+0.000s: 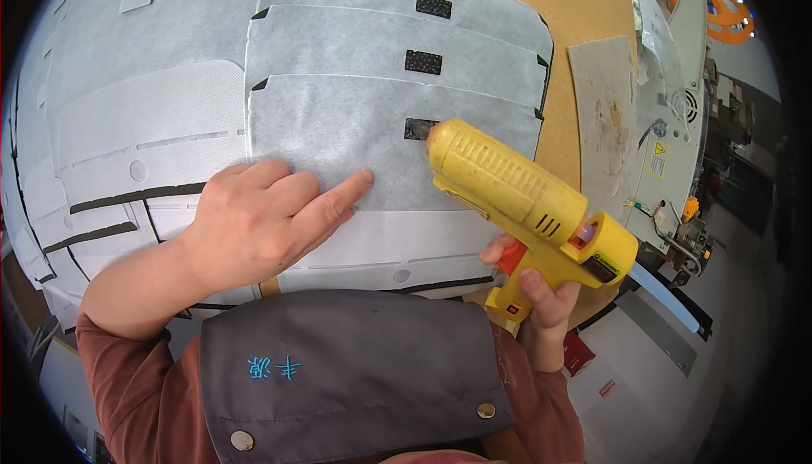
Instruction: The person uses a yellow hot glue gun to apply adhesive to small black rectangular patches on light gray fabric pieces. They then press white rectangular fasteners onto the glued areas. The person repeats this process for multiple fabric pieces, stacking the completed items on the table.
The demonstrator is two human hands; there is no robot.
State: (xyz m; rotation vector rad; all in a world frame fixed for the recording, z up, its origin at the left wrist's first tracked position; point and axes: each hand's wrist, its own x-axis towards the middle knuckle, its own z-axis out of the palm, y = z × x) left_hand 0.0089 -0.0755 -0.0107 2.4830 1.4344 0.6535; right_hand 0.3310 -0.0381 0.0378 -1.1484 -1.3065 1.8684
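My right hand (pixel 551 305) grips a yellow hot glue gun (pixel 507 178), with a finger at its red trigger. A pale glue stick (pixel 664 296) sticks out of its back end. The gun's nozzle end is at a small black patch (pixel 415 129) and covers part of it; whether it touches cannot be seen. The patch lies on the nearest of several overlapping grey-white fabric sheets (pixel 326 130) with black corner pieces. My left hand (pixel 262 219) rests on that sheet's near left part, index finger stretched out, the other fingers loosely bent, holding nothing.
Two more black patches (pixel 434 6) sit on the sheets behind. White sheets with black strips (pixel 144 126) spread to the left. On the brown table (pixel 584 7), a stained pale board (pixel 602 117) lies at the right. Beyond it stand a machine with a fan (pixel 683 107) and wires.
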